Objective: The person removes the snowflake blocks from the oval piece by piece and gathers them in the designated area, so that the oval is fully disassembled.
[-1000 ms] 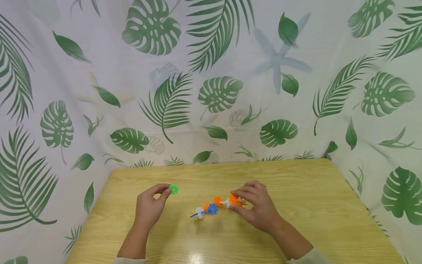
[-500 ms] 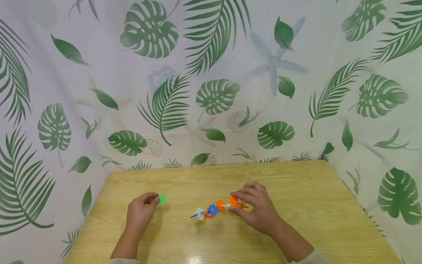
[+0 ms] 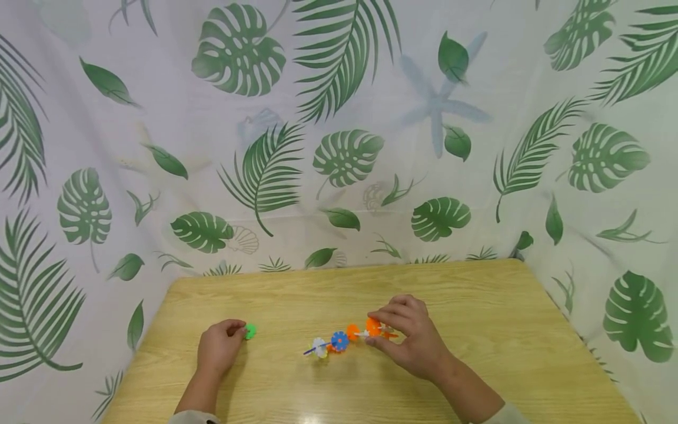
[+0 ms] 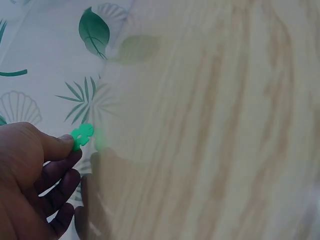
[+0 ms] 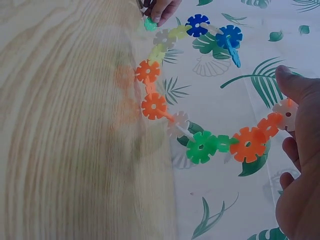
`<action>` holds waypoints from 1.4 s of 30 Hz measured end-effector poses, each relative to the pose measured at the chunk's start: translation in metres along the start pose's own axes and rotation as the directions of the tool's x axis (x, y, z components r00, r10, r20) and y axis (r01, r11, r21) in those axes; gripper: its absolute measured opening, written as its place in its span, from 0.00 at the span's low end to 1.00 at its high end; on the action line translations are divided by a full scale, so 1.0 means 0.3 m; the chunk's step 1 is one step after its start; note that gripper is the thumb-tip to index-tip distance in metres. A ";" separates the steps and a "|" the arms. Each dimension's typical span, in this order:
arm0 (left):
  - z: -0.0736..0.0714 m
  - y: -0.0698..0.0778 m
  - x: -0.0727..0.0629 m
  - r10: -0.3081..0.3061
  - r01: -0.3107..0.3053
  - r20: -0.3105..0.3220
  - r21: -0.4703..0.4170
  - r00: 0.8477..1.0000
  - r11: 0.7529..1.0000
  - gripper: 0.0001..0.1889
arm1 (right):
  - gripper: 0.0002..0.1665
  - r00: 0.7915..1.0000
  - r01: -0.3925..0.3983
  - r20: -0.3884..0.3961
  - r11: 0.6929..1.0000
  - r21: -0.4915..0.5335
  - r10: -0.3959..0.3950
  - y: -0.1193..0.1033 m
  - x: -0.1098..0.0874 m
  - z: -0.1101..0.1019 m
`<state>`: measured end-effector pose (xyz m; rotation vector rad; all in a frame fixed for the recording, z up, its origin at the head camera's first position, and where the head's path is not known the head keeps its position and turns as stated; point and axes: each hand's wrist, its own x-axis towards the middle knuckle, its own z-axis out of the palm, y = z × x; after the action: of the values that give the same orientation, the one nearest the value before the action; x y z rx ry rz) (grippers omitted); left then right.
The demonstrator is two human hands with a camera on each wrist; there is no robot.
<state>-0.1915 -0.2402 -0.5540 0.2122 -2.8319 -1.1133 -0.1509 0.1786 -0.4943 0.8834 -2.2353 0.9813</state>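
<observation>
A single green notched plastic disc [image 3: 251,331] is pinched between the thumb and fingers of my left hand [image 3: 219,345], low over the left part of the table. In the left wrist view this snowflake disc [image 4: 84,136] pokes out past the thumb tip. My right hand [image 3: 415,341] grips one end of a chain of interlocked snowflake discs [image 3: 339,341], which stretches left from the fingers. Along the curved chain, the right wrist view shows orange [image 5: 248,144], green, white, yellow and blue discs. The right fingers partly cover the end they hold.
Both hands work over a wood-grain table [image 3: 450,282]. Behind it and at the sides hangs a white cloth [image 3: 296,235] printed with green leaves, meeting the table's far edge.
My left hand has moved left and nearer the body, carrying the green disc away from the chain. The right hand stays nearly in place, still holding the chain.
</observation>
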 end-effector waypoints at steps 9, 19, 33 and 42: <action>0.001 -0.035 0.025 -0.020 0.019 0.010 0.105 1.000 0.994 0.13 | 0.24 1.000 0.002 0.006 1.000 0.018 -0.002 -0.011 0.000 -0.001; -0.003 -0.037 0.045 -0.017 0.009 0.048 0.178 0.999 0.984 0.13 | 0.24 1.000 0.002 0.015 1.000 0.031 -0.002 -0.027 0.005 -0.001; -0.017 -0.026 0.048 -0.006 -0.003 0.054 0.154 0.999 0.988 0.13 | 0.24 1.000 0.013 0.018 1.000 0.021 -0.014 -0.032 0.017 -0.010; -0.009 0.104 -0.002 0.107 -0.107 -0.002 0.023 0.994 0.994 0.14 | 0.25 1.000 -0.013 0.020 1.000 0.021 0.012 -0.027 0.013 -0.008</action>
<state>-0.1935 -0.2194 -0.5307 0.0634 -2.8173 -1.0579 -0.1469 0.1750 -0.4866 0.8938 -2.2537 1.0081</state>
